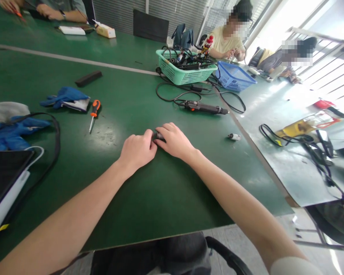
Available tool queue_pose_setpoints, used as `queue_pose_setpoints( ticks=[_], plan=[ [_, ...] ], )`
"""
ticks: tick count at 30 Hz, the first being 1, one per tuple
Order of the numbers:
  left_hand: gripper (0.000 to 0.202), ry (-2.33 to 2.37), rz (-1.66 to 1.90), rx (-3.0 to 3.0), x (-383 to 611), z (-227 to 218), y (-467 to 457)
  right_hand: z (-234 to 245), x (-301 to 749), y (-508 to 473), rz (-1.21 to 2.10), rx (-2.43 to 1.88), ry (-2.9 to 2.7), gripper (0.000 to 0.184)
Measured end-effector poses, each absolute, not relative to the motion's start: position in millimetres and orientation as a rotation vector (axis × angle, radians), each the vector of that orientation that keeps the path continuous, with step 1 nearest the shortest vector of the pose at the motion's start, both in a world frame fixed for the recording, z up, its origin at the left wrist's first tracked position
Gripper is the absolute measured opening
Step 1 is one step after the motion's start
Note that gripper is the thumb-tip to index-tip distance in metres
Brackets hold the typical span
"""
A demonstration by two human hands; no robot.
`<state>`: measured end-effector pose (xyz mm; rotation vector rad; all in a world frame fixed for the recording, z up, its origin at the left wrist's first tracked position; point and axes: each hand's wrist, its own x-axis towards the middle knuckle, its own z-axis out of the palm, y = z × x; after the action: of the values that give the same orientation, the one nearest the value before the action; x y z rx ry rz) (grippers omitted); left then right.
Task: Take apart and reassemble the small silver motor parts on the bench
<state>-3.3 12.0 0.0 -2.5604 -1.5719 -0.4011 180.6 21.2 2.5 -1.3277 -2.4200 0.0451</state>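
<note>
Close together over the green table [160, 191], my two hands meet at a small dark cylindrical part [159, 136], most of it covered by fingers. My left hand [139, 151] is closed, thumb and forefinger pressed at the part's left end. My right hand [174, 140] curls over its right end with the fingers wrapped down. What exactly the part is, I cannot make out. Beyond them lies a black electric screwdriver [203, 107] with its cable. To the right sits a small silver and black piece [234, 136]. An orange-handled screwdriver [94, 114] rests to the left.
A green basket [186, 76] full of cables and tools stands at the back, beside a blue basket [235, 76]. Blue gloves [65, 98], a dark bar [88, 78] and a tablet [7, 179] lie left. Several people sit around the tables. A yellow-handled tool [296, 128] lies right.
</note>
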Motion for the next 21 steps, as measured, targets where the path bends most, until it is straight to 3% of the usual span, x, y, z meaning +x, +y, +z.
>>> queue_pose_setpoints(
  ticks=[5, 13, 21],
  plan=[
    [0.026, -1.364, -0.368, -2.766, -2, 3, 9, 1, 195, 0, 0.191, -1.28, -2.407, 0.021],
    [0.021, -1.162, -0.375, -2.927, -1, 2, 11, -11, 210, -27, 0.269, -1.269, -2.249, 0.034],
    [0.023, -1.085, -0.387, -2.96, 0, -3, 14, -13, 213, -33, 0.294, -1.196, -2.219, 0.032]
  ],
)
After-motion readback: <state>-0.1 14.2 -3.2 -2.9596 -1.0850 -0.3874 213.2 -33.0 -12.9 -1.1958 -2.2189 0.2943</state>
